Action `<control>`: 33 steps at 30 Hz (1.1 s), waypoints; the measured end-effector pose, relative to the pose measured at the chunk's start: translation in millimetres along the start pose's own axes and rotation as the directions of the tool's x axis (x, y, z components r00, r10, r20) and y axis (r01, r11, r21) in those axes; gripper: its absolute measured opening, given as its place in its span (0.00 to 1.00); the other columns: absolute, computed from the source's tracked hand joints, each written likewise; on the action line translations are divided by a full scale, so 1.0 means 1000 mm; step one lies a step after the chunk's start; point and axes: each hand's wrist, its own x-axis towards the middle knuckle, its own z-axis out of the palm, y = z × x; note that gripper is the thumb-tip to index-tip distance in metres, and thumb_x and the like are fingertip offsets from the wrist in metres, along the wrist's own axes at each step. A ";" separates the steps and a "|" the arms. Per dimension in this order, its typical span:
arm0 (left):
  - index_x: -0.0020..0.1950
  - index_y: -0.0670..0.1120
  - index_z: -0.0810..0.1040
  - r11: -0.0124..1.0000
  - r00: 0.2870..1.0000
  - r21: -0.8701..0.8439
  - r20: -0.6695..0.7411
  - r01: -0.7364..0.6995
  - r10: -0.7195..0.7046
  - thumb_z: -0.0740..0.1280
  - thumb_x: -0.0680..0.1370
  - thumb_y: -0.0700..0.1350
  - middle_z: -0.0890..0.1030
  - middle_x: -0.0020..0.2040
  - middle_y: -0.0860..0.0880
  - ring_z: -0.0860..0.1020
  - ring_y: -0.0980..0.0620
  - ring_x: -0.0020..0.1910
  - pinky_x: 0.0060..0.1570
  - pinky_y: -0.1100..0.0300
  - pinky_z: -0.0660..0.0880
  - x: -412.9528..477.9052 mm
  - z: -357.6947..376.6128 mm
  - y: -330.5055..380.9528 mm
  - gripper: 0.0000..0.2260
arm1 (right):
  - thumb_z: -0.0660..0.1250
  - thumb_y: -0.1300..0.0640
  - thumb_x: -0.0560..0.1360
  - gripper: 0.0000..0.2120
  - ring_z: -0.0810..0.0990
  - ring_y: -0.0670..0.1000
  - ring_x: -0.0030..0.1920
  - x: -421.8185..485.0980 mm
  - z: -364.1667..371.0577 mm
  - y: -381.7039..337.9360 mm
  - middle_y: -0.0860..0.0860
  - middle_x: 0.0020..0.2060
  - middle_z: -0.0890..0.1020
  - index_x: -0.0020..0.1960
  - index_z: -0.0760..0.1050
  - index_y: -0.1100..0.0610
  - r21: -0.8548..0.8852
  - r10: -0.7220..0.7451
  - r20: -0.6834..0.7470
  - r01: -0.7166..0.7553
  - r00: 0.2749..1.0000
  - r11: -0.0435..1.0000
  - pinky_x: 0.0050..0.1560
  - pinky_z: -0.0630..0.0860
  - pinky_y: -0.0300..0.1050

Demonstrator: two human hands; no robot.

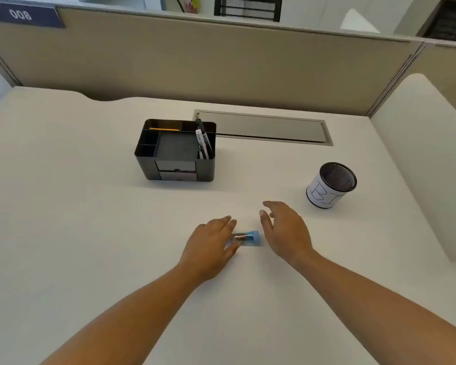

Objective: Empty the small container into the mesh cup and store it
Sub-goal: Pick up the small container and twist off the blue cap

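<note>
A small clear container with a blue end (248, 237) lies on its side on the white desk, near the front middle. My left hand (211, 246) rests over its left end, fingers touching it; whether they grip it I cannot tell. My right hand (284, 230) hovers just right of the container, open, fingers spread, not touching it. A black mesh cup (331, 185) wrapped in a white paper label stands upright to the right, beyond my right hand.
A black desk organiser (175, 151) with pens and a yellow pencil stands at the middle back, with small drawers in its front. Behind it lies a grey cable hatch (263, 127). A beige partition wall closes the desk's far edge.
</note>
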 end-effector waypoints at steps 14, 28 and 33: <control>0.58 0.48 0.76 0.999 0.982 -0.044 -0.187 -0.026 0.017 0.64 0.78 0.44 0.79 0.57 0.50 0.75 0.48 0.55 0.51 0.55 0.69 -0.010 0.014 -0.002 0.09 | 0.68 0.46 0.76 0.13 0.84 0.53 0.32 -0.028 0.031 0.001 0.53 0.33 0.85 0.43 0.80 0.56 0.363 0.330 0.188 -0.378 0.925 0.852 0.34 0.82 0.49; 0.59 0.50 0.72 0.993 0.965 -0.066 -0.248 -0.099 0.080 0.69 0.73 0.48 0.79 0.51 0.52 0.77 0.50 0.47 0.49 0.55 0.71 -0.033 -0.028 0.033 0.16 | 0.75 0.53 0.73 0.07 0.85 0.47 0.32 -0.056 -0.012 -0.053 0.50 0.34 0.88 0.44 0.82 0.57 0.751 0.328 0.253 -0.398 0.910 0.526 0.31 0.79 0.36; 0.48 0.49 0.69 0.985 0.970 -0.175 -0.237 0.014 -0.056 0.68 0.74 0.47 0.77 0.42 0.52 0.75 0.50 0.38 0.36 0.56 0.71 -0.027 -0.030 0.052 0.08 | 0.77 0.52 0.70 0.05 0.86 0.50 0.32 -0.060 -0.027 -0.062 0.52 0.32 0.86 0.41 0.83 0.53 0.699 0.252 0.155 -0.286 0.955 0.655 0.36 0.84 0.43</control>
